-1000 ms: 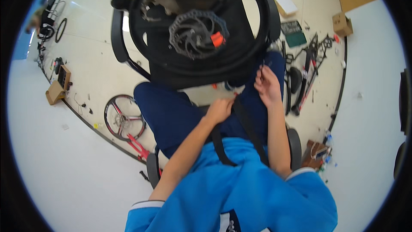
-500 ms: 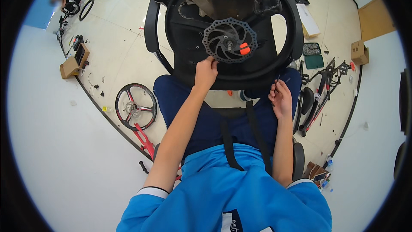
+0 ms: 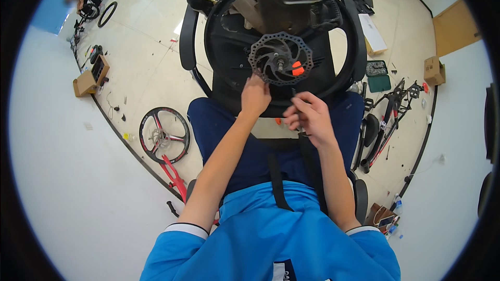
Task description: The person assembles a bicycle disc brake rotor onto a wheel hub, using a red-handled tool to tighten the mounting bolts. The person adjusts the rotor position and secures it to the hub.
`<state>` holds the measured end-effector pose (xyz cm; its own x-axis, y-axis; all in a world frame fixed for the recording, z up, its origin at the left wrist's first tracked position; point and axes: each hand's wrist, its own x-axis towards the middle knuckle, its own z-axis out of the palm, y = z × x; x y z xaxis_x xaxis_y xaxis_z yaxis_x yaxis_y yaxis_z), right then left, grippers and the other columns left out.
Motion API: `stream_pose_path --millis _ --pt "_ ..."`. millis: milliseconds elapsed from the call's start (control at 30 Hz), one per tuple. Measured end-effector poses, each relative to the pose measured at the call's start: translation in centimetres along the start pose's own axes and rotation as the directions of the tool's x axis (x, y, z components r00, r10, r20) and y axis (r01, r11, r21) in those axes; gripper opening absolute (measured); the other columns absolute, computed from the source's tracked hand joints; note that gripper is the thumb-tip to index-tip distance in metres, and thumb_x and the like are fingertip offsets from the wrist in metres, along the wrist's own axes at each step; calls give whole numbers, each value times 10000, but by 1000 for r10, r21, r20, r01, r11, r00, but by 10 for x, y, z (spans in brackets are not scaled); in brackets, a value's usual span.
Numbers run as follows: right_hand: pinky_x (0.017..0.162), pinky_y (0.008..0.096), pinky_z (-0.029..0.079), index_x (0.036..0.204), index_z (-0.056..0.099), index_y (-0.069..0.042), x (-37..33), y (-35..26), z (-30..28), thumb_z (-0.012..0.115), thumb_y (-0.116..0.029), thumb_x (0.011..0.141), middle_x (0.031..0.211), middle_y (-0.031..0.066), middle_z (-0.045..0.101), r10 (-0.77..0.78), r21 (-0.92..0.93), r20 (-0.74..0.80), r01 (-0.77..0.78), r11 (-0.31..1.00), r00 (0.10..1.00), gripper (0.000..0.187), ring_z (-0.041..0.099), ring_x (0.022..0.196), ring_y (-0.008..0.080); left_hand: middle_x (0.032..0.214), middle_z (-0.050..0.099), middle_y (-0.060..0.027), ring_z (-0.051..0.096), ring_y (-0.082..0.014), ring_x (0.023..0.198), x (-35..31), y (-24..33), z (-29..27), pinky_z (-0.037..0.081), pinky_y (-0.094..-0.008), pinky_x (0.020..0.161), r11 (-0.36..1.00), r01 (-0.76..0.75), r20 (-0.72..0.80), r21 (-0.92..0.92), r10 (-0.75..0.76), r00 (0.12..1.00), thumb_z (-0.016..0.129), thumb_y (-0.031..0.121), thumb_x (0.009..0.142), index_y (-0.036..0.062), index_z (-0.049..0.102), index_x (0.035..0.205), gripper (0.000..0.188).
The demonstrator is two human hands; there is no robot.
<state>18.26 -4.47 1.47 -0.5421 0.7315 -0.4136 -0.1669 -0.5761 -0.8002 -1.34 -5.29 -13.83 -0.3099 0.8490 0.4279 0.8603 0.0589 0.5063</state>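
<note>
Left hand [image 3: 255,96]: fingers at lower-left edge of brake disc [image 3: 266,58], hold unclear | right hand [image 3: 310,118]: pinching slim dark piece [image 3: 294,92] | narrow gap between hands | disc mid-wheel [image 3: 284,105], armrests [image 3: 188,47] flanking

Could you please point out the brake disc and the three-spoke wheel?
Brake disc [image 3: 282,58], head view: near its centre.
Three-spoke wheel [image 3: 163,136], head view: on its hub area.

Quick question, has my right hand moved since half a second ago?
Yes. Against the brake disc, your right hand has shifted left, off your right thigh and closer to it.
</note>
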Motion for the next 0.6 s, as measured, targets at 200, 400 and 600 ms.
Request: stream_pose_path --millis 200,400,600 --pt "469 241 529 1062 573 -15 44 -27 45 598 -210 1020 866 158 732 -51 4 -28 51 999 998 201 699 609 161 976 737 -142 716 -281 891 -3 48 -89 572 -325 766 941 21 -368 -337 -153 917 668 -49 883 -8 729 1022 158" --pt "448 221 490 1053 593 -18 56 -38 50 605 -227 1020 886 132 744 21 130 -121 -5 991 992 212 707 636 141 1007 693 -143 678 -313 925 55 69 -113 548 -358 801 896 -169 -246 -410 69 967 686 -51 844 -12 714 1061 222" --pt "343 245 420 1019 580 58 67 -49 29 644 -198 990 721 167 694 -115 -224 -78 95 970 990 266 662 491 178 981 663 -135 654 -321 920 85 59 -98 540 -384 810 892 -242 -141 -381 203 969 713 -12 837 -11 720 1053 216"
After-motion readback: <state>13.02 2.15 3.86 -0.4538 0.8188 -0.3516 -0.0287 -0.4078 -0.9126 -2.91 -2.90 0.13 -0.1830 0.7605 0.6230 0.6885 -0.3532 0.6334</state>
